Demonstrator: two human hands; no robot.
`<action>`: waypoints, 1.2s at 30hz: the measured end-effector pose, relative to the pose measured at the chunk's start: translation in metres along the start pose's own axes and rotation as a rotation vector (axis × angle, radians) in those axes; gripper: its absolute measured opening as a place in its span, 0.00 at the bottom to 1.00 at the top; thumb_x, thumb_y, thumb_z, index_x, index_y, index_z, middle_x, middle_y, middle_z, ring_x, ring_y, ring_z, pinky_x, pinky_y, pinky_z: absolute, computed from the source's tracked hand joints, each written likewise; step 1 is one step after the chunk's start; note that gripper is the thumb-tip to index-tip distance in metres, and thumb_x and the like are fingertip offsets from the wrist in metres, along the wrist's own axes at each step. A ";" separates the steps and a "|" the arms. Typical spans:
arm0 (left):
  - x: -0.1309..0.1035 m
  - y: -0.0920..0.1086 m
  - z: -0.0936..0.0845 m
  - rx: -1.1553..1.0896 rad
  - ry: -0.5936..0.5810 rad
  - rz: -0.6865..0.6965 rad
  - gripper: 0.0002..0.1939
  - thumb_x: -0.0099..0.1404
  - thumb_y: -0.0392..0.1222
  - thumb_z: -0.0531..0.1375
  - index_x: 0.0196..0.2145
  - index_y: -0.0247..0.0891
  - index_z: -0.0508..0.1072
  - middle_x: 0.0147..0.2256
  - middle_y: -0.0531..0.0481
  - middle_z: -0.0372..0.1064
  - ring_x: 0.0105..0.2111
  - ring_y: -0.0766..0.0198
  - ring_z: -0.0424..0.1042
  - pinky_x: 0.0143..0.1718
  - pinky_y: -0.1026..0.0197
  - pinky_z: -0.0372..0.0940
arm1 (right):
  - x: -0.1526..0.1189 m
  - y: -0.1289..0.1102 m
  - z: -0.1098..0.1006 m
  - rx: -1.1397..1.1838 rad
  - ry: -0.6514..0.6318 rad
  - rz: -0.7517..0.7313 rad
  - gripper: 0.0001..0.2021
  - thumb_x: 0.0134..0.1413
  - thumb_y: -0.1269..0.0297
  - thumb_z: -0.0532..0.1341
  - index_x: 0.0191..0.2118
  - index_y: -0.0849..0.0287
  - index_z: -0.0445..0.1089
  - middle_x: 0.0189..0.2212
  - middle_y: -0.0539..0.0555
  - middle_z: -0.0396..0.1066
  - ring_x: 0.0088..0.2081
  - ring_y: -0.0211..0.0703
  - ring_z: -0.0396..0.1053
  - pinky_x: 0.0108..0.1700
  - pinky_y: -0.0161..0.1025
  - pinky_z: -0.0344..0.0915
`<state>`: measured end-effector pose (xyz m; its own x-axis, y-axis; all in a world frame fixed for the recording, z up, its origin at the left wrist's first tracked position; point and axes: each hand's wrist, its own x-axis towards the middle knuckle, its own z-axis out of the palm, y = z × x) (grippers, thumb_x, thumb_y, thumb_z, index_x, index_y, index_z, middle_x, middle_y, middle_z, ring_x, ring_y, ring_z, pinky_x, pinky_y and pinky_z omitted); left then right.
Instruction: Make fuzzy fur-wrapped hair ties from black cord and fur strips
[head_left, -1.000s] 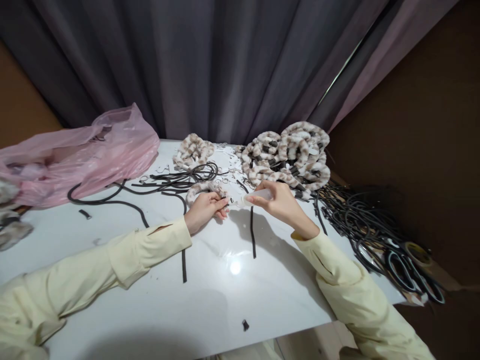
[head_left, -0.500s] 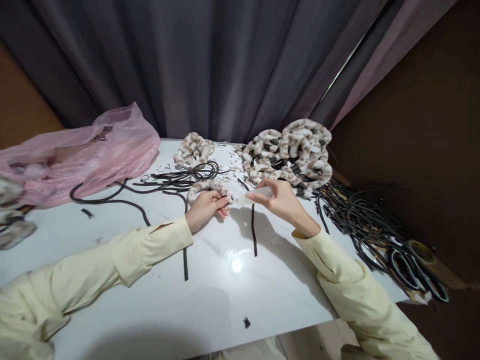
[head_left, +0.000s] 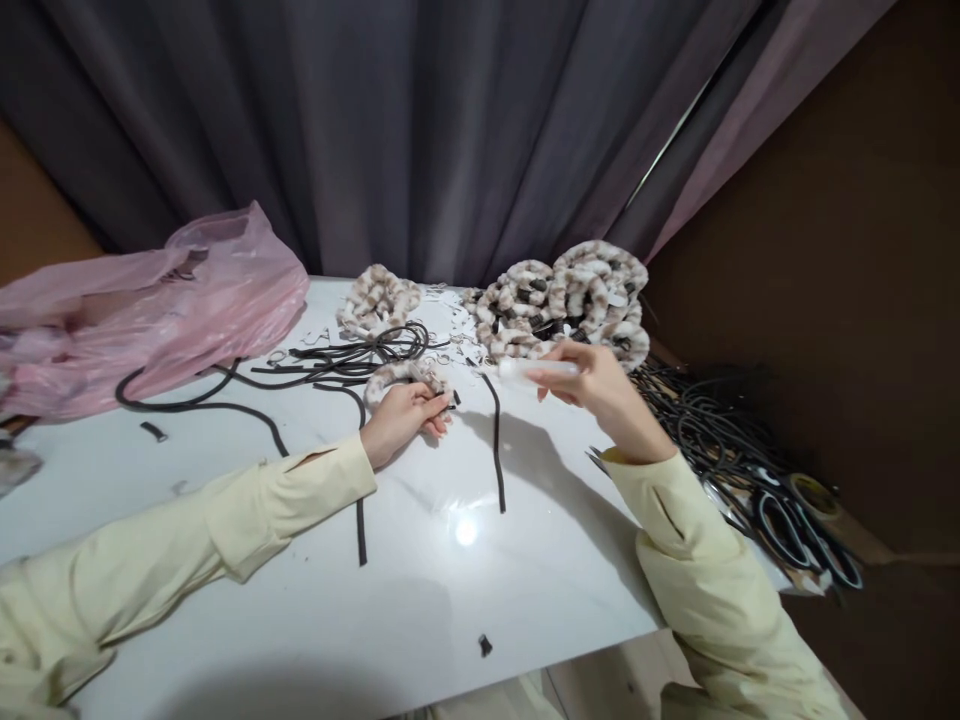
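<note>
My left hand [head_left: 399,418] is closed on a fluffy white-and-brown loop [head_left: 386,375] near the middle of the table. Black ends [head_left: 454,402] stick out past its thumb and fingertips. My right hand [head_left: 604,395] pinches a whitish translucent tube [head_left: 519,370], which points left and is held apart from the loop. Below the tube lies a short black cord [head_left: 496,450]. Another cord [head_left: 361,530] passes under my left wrist.
A pile of fluffy loops [head_left: 592,290] stands at the back right, and a smaller fluffy bundle [head_left: 379,300] at the back. A pink plastic bag [head_left: 225,310] lies left. Black cords [head_left: 697,430] and scissors [head_left: 787,540] crowd the right edge. Small metal rings [head_left: 487,365] are scattered behind my hands.
My right hand has moved right with the tube, away from the loop's black ends. My left hand keeps its hold on the loop. The view has shifted slightly.
</note>
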<state>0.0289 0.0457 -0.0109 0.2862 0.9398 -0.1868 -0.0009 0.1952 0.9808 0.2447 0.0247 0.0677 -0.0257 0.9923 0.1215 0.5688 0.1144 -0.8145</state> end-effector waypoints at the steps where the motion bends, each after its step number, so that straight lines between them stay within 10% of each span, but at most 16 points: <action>1: 0.000 0.000 0.000 -0.009 -0.001 0.000 0.13 0.60 0.38 0.60 0.21 0.31 0.65 0.18 0.50 0.69 0.15 0.70 0.68 0.17 0.70 0.62 | 0.001 0.004 -0.009 0.135 0.006 0.016 0.12 0.41 0.58 0.65 0.22 0.60 0.63 0.17 0.50 0.67 0.18 0.35 0.58 0.23 0.35 0.53; 8: 0.001 -0.002 -0.001 -0.017 0.004 0.006 0.14 0.58 0.41 0.62 0.20 0.30 0.65 0.19 0.49 0.69 0.16 0.70 0.68 0.17 0.70 0.62 | 0.016 0.050 -0.047 0.540 -0.062 0.095 0.17 0.38 0.59 0.67 0.37 0.58 0.69 0.34 0.55 0.72 0.38 0.48 0.71 0.42 0.44 0.64; 16: 0.001 -0.004 -0.002 -0.017 0.005 -0.010 0.12 0.60 0.39 0.60 0.22 0.31 0.64 0.17 0.50 0.68 0.15 0.71 0.67 0.18 0.70 0.63 | 0.024 0.077 -0.021 0.486 -0.315 0.113 0.15 0.32 0.67 0.69 0.32 0.60 0.69 0.38 0.56 0.73 0.42 0.48 0.68 0.42 0.41 0.63; 27: 0.001 -0.003 -0.002 0.004 -0.004 0.004 0.12 0.59 0.38 0.59 0.22 0.31 0.65 0.16 0.50 0.68 0.14 0.71 0.66 0.18 0.69 0.61 | 0.030 0.079 -0.014 0.343 -0.224 0.110 0.24 0.28 0.66 0.69 0.38 0.60 0.65 0.38 0.56 0.72 0.42 0.47 0.69 0.41 0.41 0.65; 33: 0.000 -0.002 -0.001 0.008 -0.003 0.001 0.12 0.60 0.37 0.59 0.22 0.30 0.65 0.15 0.50 0.68 0.13 0.72 0.65 0.18 0.70 0.61 | -0.012 0.062 -0.072 -0.376 -0.184 0.081 0.17 0.43 0.59 0.62 0.40 0.60 0.67 0.38 0.58 0.72 0.40 0.47 0.69 0.40 0.39 0.65; 36: 0.000 -0.002 -0.001 0.005 -0.003 -0.003 0.12 0.60 0.37 0.59 0.21 0.30 0.65 0.16 0.50 0.68 0.14 0.72 0.66 0.18 0.70 0.61 | -0.058 0.052 -0.070 -0.915 -0.286 0.261 0.09 0.50 0.60 0.58 0.34 0.60 0.70 0.34 0.58 0.73 0.34 0.44 0.70 0.33 0.36 0.62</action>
<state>0.0275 0.0453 -0.0126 0.2890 0.9383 -0.1897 0.0052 0.1966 0.9805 0.3334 -0.0300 0.0579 0.0619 0.9692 -0.2383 0.9970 -0.0710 -0.0297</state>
